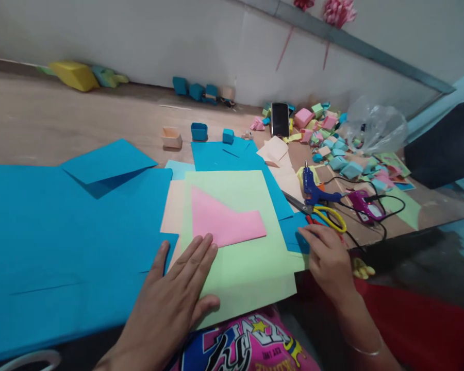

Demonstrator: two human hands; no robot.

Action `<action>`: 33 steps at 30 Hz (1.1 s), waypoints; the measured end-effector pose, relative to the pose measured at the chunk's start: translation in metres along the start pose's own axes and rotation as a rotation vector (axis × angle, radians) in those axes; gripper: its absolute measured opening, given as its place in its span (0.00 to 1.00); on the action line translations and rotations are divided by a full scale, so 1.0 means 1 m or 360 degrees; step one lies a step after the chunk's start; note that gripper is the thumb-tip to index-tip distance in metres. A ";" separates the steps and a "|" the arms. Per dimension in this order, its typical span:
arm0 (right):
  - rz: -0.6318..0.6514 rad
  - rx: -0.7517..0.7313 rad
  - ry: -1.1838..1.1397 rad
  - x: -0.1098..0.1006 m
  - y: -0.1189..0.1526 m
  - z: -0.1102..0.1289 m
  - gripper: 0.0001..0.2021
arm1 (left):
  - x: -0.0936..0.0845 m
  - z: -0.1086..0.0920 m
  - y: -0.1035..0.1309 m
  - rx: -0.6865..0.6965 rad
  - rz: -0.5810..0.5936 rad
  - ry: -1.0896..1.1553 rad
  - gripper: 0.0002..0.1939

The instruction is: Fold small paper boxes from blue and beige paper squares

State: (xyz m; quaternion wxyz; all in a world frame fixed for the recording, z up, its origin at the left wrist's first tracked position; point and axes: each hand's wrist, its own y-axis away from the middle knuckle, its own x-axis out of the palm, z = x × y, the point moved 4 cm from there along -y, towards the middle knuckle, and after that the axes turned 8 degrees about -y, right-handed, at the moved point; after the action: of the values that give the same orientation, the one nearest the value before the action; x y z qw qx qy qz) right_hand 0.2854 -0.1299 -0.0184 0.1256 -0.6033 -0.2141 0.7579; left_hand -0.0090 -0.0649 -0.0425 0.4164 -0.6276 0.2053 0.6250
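My left hand (178,291) lies flat with its fingers spread on a light green paper sheet (251,273). Its fingertips touch the lower edge of a folded pink paper piece (226,219). To the right, my right hand (330,260) is closed in a pinch at the table's edge, by a red handle (310,220) and blue paper; whatever sits between the fingertips is hidden. Just beyond it lie scissors with yellow handles (338,219), their dark blades pointing left. A blue glue gun (313,188) rests behind the scissors.
Large blue sheets (62,226) cover the left of the table, a folded blue piece (110,162) on top. Small paper boxes (199,131) stand behind. At right are a phone (280,119), heaped paper shapes (338,149), a plastic bag (382,126) and a purple power socket with cables (365,206).
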 end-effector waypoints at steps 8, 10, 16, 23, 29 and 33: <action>-0.0445 0.0451 0.0583 -0.058 0.027 -0.081 0.14 | 0.001 0.000 -0.003 0.0002 -0.0057 0.0025 0.35; -0.0437 0.0485 0.0615 -0.060 0.031 -0.092 0.13 | -0.001 -0.001 -0.004 0.0017 -0.0085 0.0020 0.35; -0.0336 0.0595 0.0575 -0.053 0.029 -0.104 0.13 | -0.003 0.001 -0.007 0.0032 -0.0119 0.0005 0.36; -0.0010 0.0484 0.0582 -0.056 -0.040 -0.172 0.16 | 0.000 0.003 -0.005 0.0023 -0.0098 -0.0003 0.33; 0.0647 0.0114 0.0328 -0.024 -0.096 -0.214 0.08 | 0.003 0.002 -0.003 -0.0005 -0.0091 -0.0010 0.33; 0.0890 -0.0061 0.0256 -0.009 -0.103 -0.213 0.11 | 0.004 0.002 -0.002 -0.0022 -0.0081 -0.0001 0.33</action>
State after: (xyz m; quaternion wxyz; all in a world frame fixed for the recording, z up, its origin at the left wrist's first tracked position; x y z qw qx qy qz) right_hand 0.4871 -0.0071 0.0001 -0.0828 -0.6992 -0.0432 0.7088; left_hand -0.0079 -0.0610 -0.0453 0.4278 -0.6352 0.1849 0.6159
